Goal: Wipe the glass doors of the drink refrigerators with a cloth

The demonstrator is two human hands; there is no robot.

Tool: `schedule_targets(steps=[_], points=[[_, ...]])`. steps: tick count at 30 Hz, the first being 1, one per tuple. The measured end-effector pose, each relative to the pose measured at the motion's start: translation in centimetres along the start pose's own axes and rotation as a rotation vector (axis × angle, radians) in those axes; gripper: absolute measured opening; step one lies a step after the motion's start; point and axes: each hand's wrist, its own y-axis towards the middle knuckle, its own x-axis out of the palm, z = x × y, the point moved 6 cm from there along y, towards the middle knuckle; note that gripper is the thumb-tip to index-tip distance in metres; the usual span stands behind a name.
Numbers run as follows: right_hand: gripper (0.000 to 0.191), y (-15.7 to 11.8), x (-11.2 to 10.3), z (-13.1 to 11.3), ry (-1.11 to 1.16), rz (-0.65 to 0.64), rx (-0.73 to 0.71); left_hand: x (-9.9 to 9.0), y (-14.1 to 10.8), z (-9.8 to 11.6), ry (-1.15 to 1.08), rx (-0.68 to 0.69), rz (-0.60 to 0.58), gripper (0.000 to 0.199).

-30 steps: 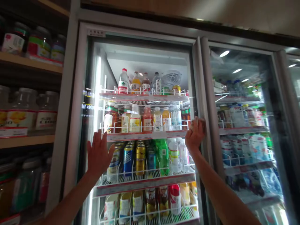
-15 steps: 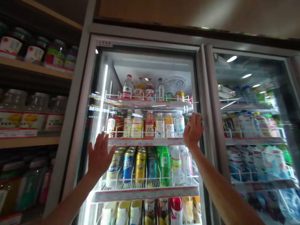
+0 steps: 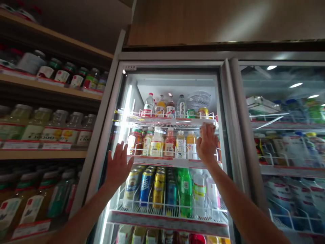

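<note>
My left hand (image 3: 118,166) is raised at the left side of a glass-door drinks cooler (image 3: 175,56), fingers stretched and thumb apart, holding nothing. At the right side my right hand (image 3: 207,144) is held up higher, fingers extended upward and slightly blurred, with no object visible in it. Both hands appear in front of the door glass; whether they touch it I cannot tell. Between them stand juice bottles (image 3: 169,144) on the middle shelf. Lower down are a blue can (image 3: 146,188), a gold can (image 3: 158,189) and a green bottle (image 3: 186,189).
To the left, wooden shelves (image 3: 50,154) carry rows of jars and bottles. A second glass-door cooler (image 3: 284,125) with more drinks adjoins on the right, past the vertical door frame (image 3: 237,118). Above runs a brown panel (image 3: 215,22).
The view has shifted left and up, so the cooler sits lower and further right and more left shelving shows. Both hands stay raised; the right hand covers more of the bottles.
</note>
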Motion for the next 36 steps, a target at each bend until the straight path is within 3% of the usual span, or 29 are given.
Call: schedule_targets(steps=[4, 6, 8, 10, 12, 13, 15, 19, 21, 23, 26, 28, 30, 33, 35, 36], points=[[0.061, -3.5, 1.7, -8.3, 0.143, -0.187, -0.412, 0.3, 0.7, 1.2, -0.013, 0.023, -0.012, 0.06], [0.06, -4.7, 1.8, -10.2, 0.172, -0.25, -0.575, 0.3, 0.9, 1.1, -0.024, 0.033, -0.022, 0.059], [0.058, -3.5, 1.6, -9.1, 0.147, -0.217, -0.517, 0.1, 1.1, 0.2, -0.03, 0.033, -0.028, 0.06], [0.058, -0.8, 1.5, -6.5, 0.106, -0.118, -0.27, -0.3, 1.4, -1.3, -0.031, 0.023, -0.024, 0.06], [0.059, 1.0, 1.9, -5.7, 0.109, -0.031, -0.071, -0.8, 1.6, -2.9, -0.025, 0.011, -0.018, 0.06], [0.06, 1.3, 2.4, -6.6, 0.132, -0.023, -0.052, -1.0, 1.6, -3.5, -0.021, 0.007, -0.019, 0.06], [0.061, 0.3, 3.7, -10.9, 0.2, -0.082, -0.158, -1.3, 1.5, -4.5, -0.01, 0.011, -0.036, 0.06], [0.062, -4.9, 5.3, -21.2, 0.311, -0.33, -0.607, -1.6, 0.7, -6.3, 0.008, 0.025, -0.075, 0.06], [0.06, -5.5, 5.5, -23.8, 0.332, -0.401, -0.754, -1.9, 0.1, -7.3, 0.018, 0.038, -0.067, 0.059], [0.061, -3.1, 6.1, -24.3, 0.312, -0.399, -0.688, -2.2, -0.5, -8.4, 0.03, 0.059, -0.052, 0.058], [0.063, 2.1, 7.5, -24.6, 0.274, -0.344, -0.441, -2.5, -1.1, -9.7, 0.052, 0.071, -0.032, 0.057], [0.062, 2.9, 8.2, -26.5, 0.281, -0.348, -0.442, -2.6, -1.2, -10.1, 0.061, 0.071, -0.016, 0.057], [0.06, 0.5, 8.4, -29.3, 0.303, -0.383, -0.563, -2.8, -1.2, -10.4, 0.063, 0.074, -0.009, 0.056], [0.056, -7.0, 7.5, -32.7, 0.367, -0.448, -0.83, -3.1, -1.1, -11.1, 0.056, 0.068, -0.015, 0.055], [0.053, -11.2, 6.5, -33.3, 0.421, -0.475, -1.024, -3.4, -1.0, -11.6, 0.043, 0.053, -0.027, 0.056], [0.051, -12.1, 6.2, -33.1, 0.433, -0.482, -1.085, -3.4, -0.9, -11.8, 0.034, 0.048, -0.033, 0.056]])
